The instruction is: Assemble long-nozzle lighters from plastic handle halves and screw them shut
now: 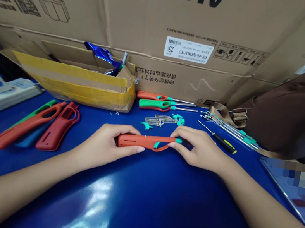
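An orange utility lighter [141, 141] with a teal trigger and teal collar lies level above the blue table, held between both hands. My left hand [109, 140] is closed around its handle end, thumb along the near side. At the collar end, my right hand [198, 147] pinches the lighter between thumb and fingers; the tip beyond is hidden by those fingers. Just behind it are clear fuel tanks [157, 120], teal plastic triggers [179, 119] and one more teal trigger [147, 126].
Assembled lighters [155, 104] lie at the back. Metal lighter rods [232, 131] and a screwdriver [224, 143] are to the right. Lighter shells [57, 128] lie left, near a power strip [2, 93]. Behind stand a yellow-taped box [72, 84] and a large carton [128, 15]; a brown bag [296, 104] sits right.
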The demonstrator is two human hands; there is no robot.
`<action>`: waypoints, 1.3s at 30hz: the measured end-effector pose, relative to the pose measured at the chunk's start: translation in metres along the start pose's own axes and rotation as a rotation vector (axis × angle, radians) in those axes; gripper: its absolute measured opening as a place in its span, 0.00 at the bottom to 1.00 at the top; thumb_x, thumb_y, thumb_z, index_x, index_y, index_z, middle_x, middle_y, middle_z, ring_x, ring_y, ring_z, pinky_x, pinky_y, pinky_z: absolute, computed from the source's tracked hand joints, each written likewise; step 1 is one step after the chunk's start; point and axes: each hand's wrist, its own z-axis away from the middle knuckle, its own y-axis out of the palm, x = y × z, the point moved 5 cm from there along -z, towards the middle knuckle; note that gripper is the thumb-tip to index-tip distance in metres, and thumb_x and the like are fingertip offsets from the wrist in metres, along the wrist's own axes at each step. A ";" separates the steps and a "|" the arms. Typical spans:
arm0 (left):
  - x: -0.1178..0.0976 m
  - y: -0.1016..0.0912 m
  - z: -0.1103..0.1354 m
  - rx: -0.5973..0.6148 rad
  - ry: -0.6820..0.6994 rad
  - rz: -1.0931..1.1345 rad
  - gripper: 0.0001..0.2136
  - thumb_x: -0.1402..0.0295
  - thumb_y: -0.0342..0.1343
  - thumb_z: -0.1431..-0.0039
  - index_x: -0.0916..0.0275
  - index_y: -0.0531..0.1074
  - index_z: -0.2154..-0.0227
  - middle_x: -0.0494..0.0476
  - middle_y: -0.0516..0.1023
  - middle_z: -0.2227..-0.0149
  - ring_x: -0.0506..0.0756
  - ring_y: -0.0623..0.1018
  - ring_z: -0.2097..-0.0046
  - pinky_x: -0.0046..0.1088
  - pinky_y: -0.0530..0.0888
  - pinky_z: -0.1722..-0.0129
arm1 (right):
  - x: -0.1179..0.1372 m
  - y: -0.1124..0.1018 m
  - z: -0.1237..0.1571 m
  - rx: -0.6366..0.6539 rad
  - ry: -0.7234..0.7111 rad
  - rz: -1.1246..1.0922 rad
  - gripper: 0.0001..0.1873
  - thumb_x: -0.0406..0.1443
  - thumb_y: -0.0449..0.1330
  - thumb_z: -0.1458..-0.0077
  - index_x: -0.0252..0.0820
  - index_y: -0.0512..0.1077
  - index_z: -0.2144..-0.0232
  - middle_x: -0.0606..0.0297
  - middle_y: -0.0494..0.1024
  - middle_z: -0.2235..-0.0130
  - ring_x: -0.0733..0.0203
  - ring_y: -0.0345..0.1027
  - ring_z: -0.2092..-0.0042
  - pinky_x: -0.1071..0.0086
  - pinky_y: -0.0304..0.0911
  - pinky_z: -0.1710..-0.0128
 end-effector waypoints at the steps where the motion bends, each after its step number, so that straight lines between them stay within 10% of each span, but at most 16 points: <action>1: 0.000 -0.001 0.000 -0.015 0.000 0.000 0.14 0.55 0.64 0.40 0.59 0.79 0.60 0.49 0.81 0.66 0.51 0.76 0.67 0.25 0.71 0.65 | -0.001 0.001 0.000 -0.022 0.010 -0.009 0.09 0.41 0.58 0.33 0.42 0.73 0.61 0.63 0.79 0.62 0.61 0.70 0.63 0.68 0.61 0.62; 18: -0.028 -0.007 0.013 -0.127 0.267 -0.070 0.04 0.66 0.63 0.37 0.61 0.80 0.62 0.52 0.83 0.65 0.51 0.79 0.66 0.24 0.73 0.63 | 0.014 0.007 0.005 -0.001 -0.031 0.080 0.12 0.43 0.58 0.33 0.42 0.69 0.65 0.67 0.75 0.67 0.64 0.64 0.70 0.69 0.52 0.70; 28: -0.006 0.006 0.002 -0.020 -0.054 0.213 0.18 0.52 0.52 0.32 0.63 0.76 0.62 0.50 0.78 0.74 0.48 0.71 0.78 0.22 0.70 0.76 | 0.001 -0.002 0.002 0.149 0.054 0.216 0.13 0.42 0.51 0.30 0.41 0.71 0.62 0.62 0.77 0.66 0.59 0.67 0.67 0.68 0.53 0.68; 39: -0.010 0.017 0.005 0.069 -0.107 0.254 0.19 0.53 0.53 0.32 0.64 0.77 0.69 0.51 0.78 0.74 0.47 0.71 0.77 0.21 0.68 0.77 | 0.018 0.018 0.000 0.198 0.020 -0.038 0.13 0.39 0.52 0.30 0.41 0.73 0.65 0.65 0.78 0.65 0.64 0.69 0.66 0.70 0.56 0.65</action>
